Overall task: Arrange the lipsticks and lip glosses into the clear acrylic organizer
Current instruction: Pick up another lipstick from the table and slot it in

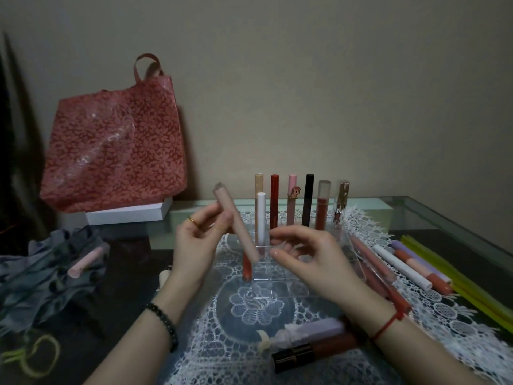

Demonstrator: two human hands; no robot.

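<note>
In the head view, the left hand (194, 245) pinches a beige gloss tube (238, 222) tilted above the clear organizer (277, 283). The right hand (311, 257) hovers loose and holds nothing. The tube should probably be brought upright before lowering. The back row is crowded, and the front cells look free.

Worn: black bead bracelet (163, 325), red string (386, 327) (gold ring (193, 220)).

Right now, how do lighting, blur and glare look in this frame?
Head view throughout: dim, flat light, with a dark left edge; right hand motion-blurred at the fingers; tube in the left hand slightly soft; glare streaks on the bag; clear organizer hard to make out.
</note>
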